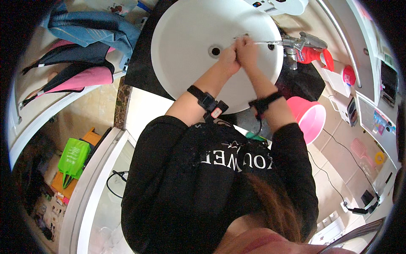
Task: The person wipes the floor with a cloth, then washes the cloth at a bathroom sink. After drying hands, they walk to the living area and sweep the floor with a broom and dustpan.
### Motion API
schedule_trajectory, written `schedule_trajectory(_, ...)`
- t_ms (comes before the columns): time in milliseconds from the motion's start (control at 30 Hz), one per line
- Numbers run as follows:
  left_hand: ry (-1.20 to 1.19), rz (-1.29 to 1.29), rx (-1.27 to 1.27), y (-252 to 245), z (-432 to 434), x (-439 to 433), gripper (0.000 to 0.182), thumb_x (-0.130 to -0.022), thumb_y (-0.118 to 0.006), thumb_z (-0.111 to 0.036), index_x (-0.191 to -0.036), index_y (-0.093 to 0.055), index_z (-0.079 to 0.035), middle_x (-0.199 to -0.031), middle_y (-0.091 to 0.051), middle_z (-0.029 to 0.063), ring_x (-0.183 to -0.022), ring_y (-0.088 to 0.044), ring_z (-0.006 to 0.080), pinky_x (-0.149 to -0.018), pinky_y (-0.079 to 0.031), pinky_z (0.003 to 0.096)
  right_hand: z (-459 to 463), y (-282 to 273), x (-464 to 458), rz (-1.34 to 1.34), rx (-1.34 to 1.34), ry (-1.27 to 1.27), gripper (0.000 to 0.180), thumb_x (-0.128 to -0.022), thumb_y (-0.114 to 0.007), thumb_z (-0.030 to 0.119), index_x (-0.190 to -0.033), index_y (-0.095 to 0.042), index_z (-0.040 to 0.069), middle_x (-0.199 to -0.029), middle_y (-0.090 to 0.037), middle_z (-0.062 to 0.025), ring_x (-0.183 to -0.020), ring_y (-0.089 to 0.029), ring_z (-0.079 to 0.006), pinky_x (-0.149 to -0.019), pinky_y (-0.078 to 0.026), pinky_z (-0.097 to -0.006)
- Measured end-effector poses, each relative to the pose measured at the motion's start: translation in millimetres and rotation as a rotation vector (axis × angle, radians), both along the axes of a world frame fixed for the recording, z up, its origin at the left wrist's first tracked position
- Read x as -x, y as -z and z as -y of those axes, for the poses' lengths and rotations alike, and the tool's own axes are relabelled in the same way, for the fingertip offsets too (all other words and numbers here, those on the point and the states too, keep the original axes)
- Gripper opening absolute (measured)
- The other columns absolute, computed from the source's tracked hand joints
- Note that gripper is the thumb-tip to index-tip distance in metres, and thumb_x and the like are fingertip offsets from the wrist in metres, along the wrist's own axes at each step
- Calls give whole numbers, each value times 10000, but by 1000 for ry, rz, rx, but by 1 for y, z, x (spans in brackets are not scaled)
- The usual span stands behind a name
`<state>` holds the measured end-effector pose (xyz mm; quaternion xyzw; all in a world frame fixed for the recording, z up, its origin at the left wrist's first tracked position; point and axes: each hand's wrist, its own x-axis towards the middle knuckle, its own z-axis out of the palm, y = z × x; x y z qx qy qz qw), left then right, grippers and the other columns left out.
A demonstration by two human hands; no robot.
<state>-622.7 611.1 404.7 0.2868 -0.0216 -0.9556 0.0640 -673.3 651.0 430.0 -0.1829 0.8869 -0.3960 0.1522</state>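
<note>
Both of my hands meet over a round white washbasin [180, 57], right of its drain hole [216, 51]. My left hand [230, 59] and my right hand [247, 50] press together, with the fingers curled and partly hidden. Which arm is left or right is taken from their sides in the picture. From the chrome tap [293, 43], a thin stream of water [266, 42] runs towards my hands. No object shows in either hand, though the space between them is hidden. A black strap with a small device sits on each forearm.
A pink plastic basin [312, 122] stands at the right of the washbasin. Behind the tap is a red bottle [309, 54]. Blue, black and pink cloths hang at the upper left, by the black counter [141, 63]. A green bag [74, 155] hangs at the lower left.
</note>
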Motion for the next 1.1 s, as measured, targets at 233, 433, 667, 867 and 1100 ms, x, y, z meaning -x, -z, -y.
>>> schedule_trajectory(233,-6,-40,5,10,0,1,329,-888,-261,-299,-985,-438,-39,-984,-500,84,-906,-475,201,-837,-373,350,-2,3,-1,3,-199,-188,308,-708,-483,278,-636,-552,-13,-618,-541,-192,-588,-526,-309,-573,-402,-370)
schedule_trajectory(433,24,-95,-66,12,-6,-7,401,-879,-251,-337,-1044,-405,-5,-1034,-472,106,-975,-445,240,-881,-348,384,-13,39,32,-102,-174,-11,277,-733,-497,273,-675,-537,5,-708,-558,-196,-628,-533,-332,-597,-419,-372)
schedule_trajectory(667,1,168,-29,46,-2,-17,424,-845,-343,-398,-991,-437,-11,-990,-486,115,-913,-479,236,-790,-411,390,-17,18,17,382,229,177,246,-748,-521,233,-714,-548,-9,-614,-529,-84,-575,-477,-166,-572,-399,-314)
schedule_trajectory(867,-40,-180,-143,60,11,-10,276,-820,-417,-285,-912,-463,-29,-902,-511,107,-825,-515,240,-729,-438,370,-7,-5,-29,132,74,-66,206,-686,-574,182,-660,-489,-4,-569,-499,-76,-525,-460,-173,-521,-379,-296)
schedule_trajectory(1100,-18,-62,-122,10,-12,-2,298,-854,-332,-232,-1023,-444,-13,-1010,-497,129,-959,-466,237,-860,-359,398,3,8,22,-199,-92,7,194,-667,-553,162,-700,-463,-6,-645,-521,-158,-583,-489,-316,-560,-402,-363)
